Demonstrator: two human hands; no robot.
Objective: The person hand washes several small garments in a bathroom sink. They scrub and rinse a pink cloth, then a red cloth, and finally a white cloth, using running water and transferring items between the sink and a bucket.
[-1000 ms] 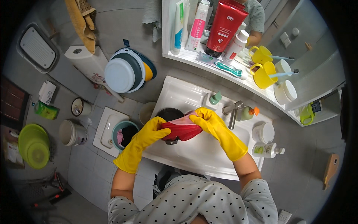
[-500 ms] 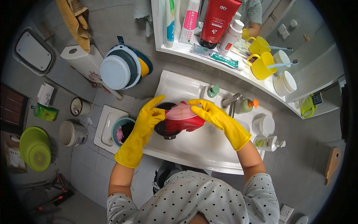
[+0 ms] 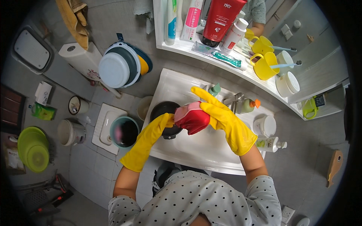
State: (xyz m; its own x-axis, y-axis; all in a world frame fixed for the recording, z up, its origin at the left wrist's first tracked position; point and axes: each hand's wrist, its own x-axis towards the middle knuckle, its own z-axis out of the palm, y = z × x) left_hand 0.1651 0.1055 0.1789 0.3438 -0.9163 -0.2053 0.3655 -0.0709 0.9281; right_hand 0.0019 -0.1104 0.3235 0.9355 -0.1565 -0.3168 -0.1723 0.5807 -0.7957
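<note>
In both hands I hold a red and pink piece of cloth (image 3: 193, 118) above the white sink (image 3: 211, 150). It looks like a small garment, bunched up, with a pink panel on its upper side. My left hand (image 3: 163, 122), in a yellow rubber glove, pinches the cloth's left edge. The gloved right hand (image 3: 220, 113) grips its right side, the index finger stretched out past it. Under my left fingers a dark round pot (image 3: 164, 109) stands in the sink's left part; the glove hides some of it.
A faucet (image 3: 234, 100), a green pump bottle (image 3: 215, 89) and an orange-topped bottle (image 3: 249, 106) stand along the sink's back edge. White containers are at its right. Overhead juts a shelf (image 3: 177, 48) of toiletries. A teal bucket (image 3: 114, 132) sits low at left.
The cloth has moved slightly right and is more bunched, less spread. My left hand has followed rightward and lower, uncovering more of the pot. My right hand has turned around the cloth's side.
</note>
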